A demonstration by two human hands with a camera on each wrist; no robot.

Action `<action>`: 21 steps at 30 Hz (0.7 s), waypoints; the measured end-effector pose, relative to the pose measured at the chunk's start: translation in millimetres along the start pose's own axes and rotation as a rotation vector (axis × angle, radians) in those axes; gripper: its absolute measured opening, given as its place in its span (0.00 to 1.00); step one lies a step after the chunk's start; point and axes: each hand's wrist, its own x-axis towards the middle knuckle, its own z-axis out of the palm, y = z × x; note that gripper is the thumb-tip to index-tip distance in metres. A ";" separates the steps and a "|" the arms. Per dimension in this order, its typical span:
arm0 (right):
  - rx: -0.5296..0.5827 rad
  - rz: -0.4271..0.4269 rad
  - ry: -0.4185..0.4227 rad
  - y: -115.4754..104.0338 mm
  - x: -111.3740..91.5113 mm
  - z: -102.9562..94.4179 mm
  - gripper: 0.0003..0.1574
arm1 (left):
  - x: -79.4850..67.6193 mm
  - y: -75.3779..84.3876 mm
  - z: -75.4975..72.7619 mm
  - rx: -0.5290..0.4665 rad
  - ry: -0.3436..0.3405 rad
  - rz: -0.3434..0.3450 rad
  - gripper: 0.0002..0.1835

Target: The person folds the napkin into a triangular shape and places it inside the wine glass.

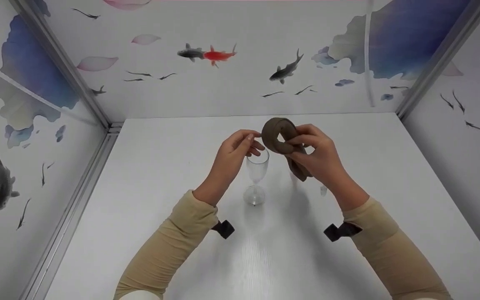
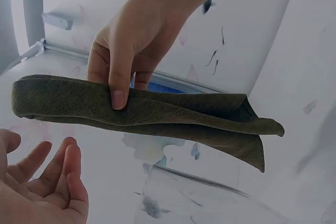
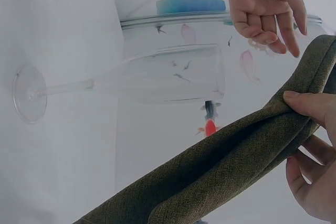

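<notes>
My right hand [image 1: 317, 152] pinches a folded olive-brown cloth napkin [image 1: 271, 132] between thumb and fingers, above the table. One end of the napkin curls into a loop, and the rest hangs down behind the hand. In the left wrist view the napkin [image 2: 79, 98] is a long folded strip, with the thumb pressed on its near side. My left hand [image 1: 235, 149] is beside the loop with loosely bent fingers; the left wrist view shows it apart from the cloth. Below and in front of it, a clear stemmed glass [image 3: 173, 74] stands upright on the table.
The white table [image 1: 161, 187] is enclosed by white panels [image 1: 240, 91] printed with fish, petals and blue leaves, with metal rails [image 1: 63, 66] at the corners. A small clear object [image 1: 323, 191] lies near my right wrist. Both sleeves carry black wrist mounts [image 1: 225, 229].
</notes>
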 end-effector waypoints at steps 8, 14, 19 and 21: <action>-0.010 -0.093 -0.008 -2.6 3.0 7.5 0.08 | 12.4 13.7 -0.8 0.052 -0.125 -0.125 0.22; -0.048 -0.202 0.010 -1.9 4.0 12.5 0.10 | 16.2 16.6 -3.5 0.018 -0.212 -0.223 0.27; -0.150 -0.317 0.063 -2.1 6.3 16.8 0.10 | 14.8 19.0 -6.0 -0.038 -0.275 -0.282 0.26; -0.181 -0.345 0.081 -2.5 6.4 18.4 0.12 | 13.8 19.9 -6.1 -0.076 -0.308 -0.299 0.26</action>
